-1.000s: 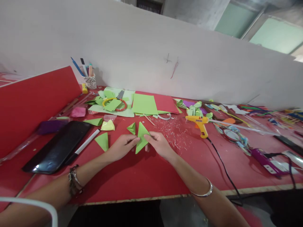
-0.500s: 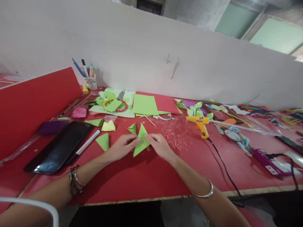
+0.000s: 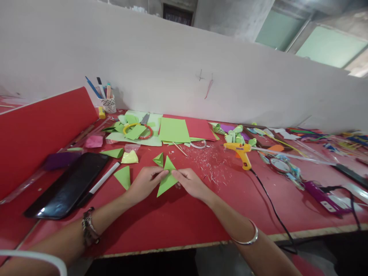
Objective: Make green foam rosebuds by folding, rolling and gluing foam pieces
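Note:
Both my hands hold a folded green paper piece [image 3: 167,179] just over the red table [image 3: 178,218]. My left hand [image 3: 145,182] pinches its left side with the fingertips closed. On the right side my right hand [image 3: 189,182] pinches it as well. The piece is kite-shaped, with one point up and one down. Close by lie other folded green triangles: a small green triangle [image 3: 159,159] behind the held piece, a flat green triangle [image 3: 123,177] to the left, and a long green triangle [image 3: 113,153] further left.
A black phone [image 3: 67,186] and a white marker [image 3: 104,177] lie at the left. Scissors [image 3: 140,124] rest on green sheets [image 3: 174,130] at the back. A yellow glue gun [image 3: 241,151] with a black cord lies right. A pen cup [image 3: 107,102] stands by the white wall.
The held green piece has turned a little between my fingers, its lower point swinging left and down. My view shifted slightly; both hands stay on the paper.

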`<state>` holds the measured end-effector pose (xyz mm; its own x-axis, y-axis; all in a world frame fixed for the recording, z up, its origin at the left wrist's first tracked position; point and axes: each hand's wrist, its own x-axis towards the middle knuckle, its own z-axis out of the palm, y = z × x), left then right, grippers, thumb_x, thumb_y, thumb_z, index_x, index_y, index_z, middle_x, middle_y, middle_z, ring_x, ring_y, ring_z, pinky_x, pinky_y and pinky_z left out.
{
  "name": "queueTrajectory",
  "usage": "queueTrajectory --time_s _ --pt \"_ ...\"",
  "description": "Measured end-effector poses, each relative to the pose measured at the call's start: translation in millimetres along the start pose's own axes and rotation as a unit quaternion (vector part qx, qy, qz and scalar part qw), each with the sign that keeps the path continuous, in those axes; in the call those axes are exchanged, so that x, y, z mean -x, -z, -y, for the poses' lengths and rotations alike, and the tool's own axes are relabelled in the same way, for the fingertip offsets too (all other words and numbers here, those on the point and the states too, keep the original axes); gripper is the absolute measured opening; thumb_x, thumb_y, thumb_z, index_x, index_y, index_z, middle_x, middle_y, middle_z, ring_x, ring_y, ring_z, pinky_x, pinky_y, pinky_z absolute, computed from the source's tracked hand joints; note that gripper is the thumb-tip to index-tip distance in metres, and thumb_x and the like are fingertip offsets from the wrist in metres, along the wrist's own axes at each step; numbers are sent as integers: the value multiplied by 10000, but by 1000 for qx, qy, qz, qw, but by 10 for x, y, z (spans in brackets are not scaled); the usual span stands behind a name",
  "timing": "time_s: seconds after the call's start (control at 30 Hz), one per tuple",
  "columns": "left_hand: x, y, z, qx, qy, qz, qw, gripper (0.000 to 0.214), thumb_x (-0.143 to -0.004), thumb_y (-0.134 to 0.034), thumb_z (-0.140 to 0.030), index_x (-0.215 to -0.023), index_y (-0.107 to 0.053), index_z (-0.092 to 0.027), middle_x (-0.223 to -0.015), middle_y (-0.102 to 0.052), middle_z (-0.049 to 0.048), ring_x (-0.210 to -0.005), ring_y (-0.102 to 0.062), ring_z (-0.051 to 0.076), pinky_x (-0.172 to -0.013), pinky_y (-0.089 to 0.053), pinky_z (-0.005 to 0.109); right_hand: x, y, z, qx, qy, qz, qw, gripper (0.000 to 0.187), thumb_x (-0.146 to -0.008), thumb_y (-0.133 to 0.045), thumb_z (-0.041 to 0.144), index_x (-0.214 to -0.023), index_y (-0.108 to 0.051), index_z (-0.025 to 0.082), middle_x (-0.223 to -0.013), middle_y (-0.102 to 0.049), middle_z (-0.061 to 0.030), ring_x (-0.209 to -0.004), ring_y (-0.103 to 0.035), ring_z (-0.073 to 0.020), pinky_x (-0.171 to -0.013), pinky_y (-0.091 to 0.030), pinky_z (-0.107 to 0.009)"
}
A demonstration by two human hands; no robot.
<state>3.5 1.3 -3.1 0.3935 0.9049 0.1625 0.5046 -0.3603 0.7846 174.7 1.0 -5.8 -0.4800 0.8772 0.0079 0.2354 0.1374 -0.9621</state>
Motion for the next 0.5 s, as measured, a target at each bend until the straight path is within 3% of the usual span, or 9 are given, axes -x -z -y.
queueTrajectory --time_s 0.27,0.5 --pt "-2 20 -11 12 15 29 999 375 -791 -411 -391 -507 -342 -157 -507 -262 -54 -490 -274 74 -456 -217 197 -1 7 -17 47 15 -11 999 431 -819 -389 470 -515 -406 165 -474 -409 33 -458 -379 -71 -463 -287 -204" --pt "3 6 -35 13 26 -7 1000 383 -775 -442 -385 -477 -387 -152 -467 -364 -52 -478 -341 77 -464 -267 194 -11 9 -33 5 -5 -13 1000 452 -816 -368 508 -537 -446 161 -491 -439 25 -466 -405 -74 -474 -312 -204"
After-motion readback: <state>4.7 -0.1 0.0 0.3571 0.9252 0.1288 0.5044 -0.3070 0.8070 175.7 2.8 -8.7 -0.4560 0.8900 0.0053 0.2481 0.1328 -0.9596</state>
